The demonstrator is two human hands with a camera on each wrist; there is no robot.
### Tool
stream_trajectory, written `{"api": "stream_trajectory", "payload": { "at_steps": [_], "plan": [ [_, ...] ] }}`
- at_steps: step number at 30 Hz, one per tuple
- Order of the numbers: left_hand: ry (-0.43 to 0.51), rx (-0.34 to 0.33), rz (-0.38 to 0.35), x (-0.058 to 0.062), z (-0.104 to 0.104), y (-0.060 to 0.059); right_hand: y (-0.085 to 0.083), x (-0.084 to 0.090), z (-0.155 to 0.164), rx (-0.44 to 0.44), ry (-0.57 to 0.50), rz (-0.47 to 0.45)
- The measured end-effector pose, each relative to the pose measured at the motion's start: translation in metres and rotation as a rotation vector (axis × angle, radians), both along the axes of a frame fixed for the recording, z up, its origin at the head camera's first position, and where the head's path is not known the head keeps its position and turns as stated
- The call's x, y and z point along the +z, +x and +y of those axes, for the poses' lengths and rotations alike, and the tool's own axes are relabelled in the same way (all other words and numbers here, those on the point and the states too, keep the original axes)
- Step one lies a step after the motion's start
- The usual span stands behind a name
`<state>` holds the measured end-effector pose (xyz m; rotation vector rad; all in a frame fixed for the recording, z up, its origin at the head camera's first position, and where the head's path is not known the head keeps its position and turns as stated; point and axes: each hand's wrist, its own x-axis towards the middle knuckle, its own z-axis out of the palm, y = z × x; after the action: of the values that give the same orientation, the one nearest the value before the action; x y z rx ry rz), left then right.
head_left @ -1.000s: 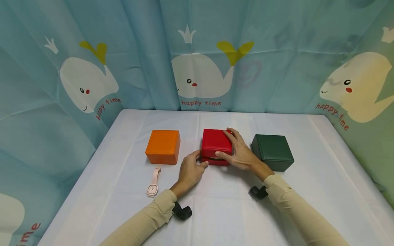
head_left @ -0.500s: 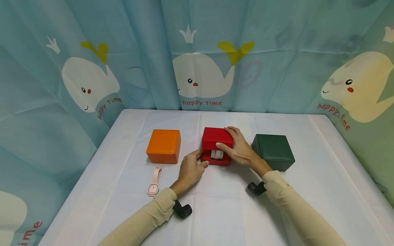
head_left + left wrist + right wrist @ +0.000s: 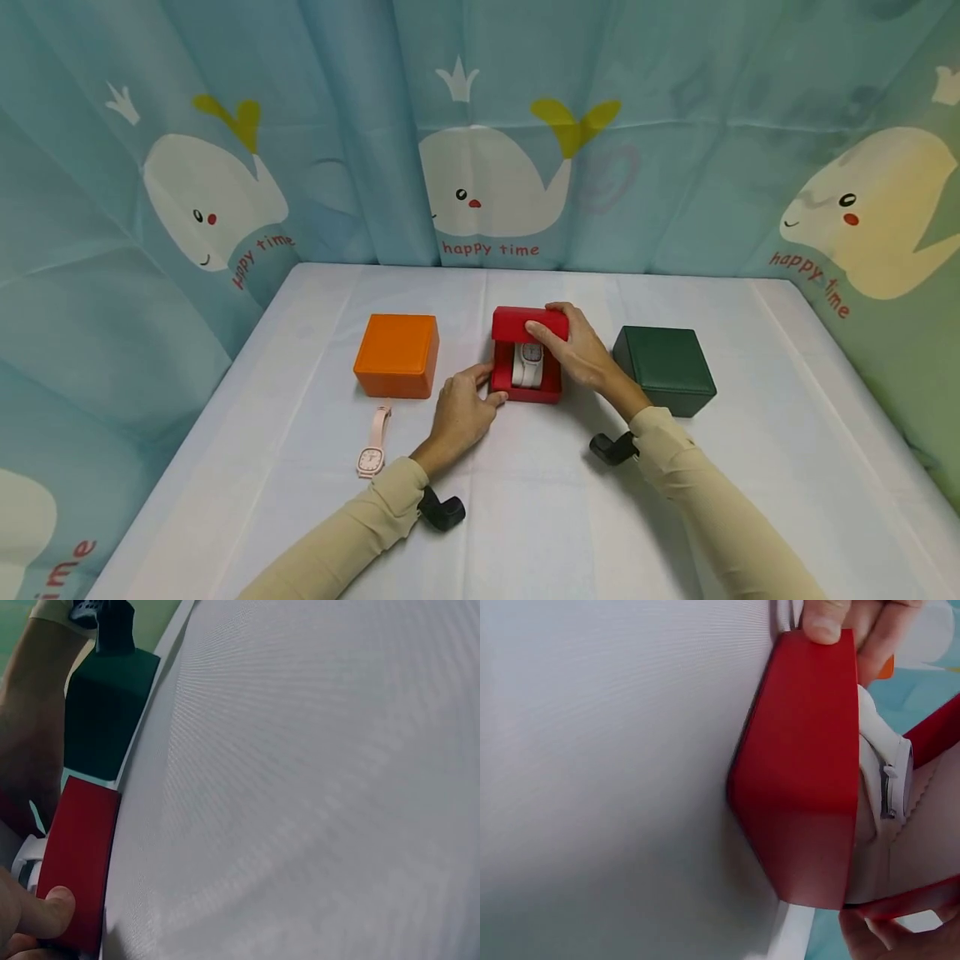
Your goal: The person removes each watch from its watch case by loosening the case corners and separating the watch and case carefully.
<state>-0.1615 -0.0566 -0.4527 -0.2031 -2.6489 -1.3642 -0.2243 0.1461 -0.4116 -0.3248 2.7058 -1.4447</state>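
Note:
A red watch box [image 3: 536,395] stands on the table with its lid [image 3: 512,325] raised and tilted back. Inside it, a white watch [image 3: 529,355] is wrapped round a pale cushion; its case shows from the side in the right wrist view. My left hand [image 3: 459,417] holds the base at its front left corner, the thumb [image 3: 58,906] pressing the front wall. With my right hand [image 3: 588,354] I grip the lid at its right side, thumb on the front face and fingers over the top. A pink watch [image 3: 372,450] lies face up left of my left hand.
An orange box [image 3: 397,350] sits closed to the left of the red one, behind the pink watch. To the right, close by my right wrist, is a closed green box [image 3: 666,367]. A whale-print curtain [image 3: 360,167] hangs along the far table edge.
My right hand has lifted the red box's lid up and back, from nearly closed, bringing the white watch inside into view. The left hand has stayed at the base.

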Motion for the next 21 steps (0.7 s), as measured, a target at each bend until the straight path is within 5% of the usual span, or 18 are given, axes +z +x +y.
{"api": "stream_trajectory", "payload": {
  "at_steps": [21],
  "plan": [
    [-0.023, -0.010, -0.027, 0.000, -0.002, -0.002, -0.018, 0.023, -0.008, -0.128, -0.027, -0.145]
  ]
}}
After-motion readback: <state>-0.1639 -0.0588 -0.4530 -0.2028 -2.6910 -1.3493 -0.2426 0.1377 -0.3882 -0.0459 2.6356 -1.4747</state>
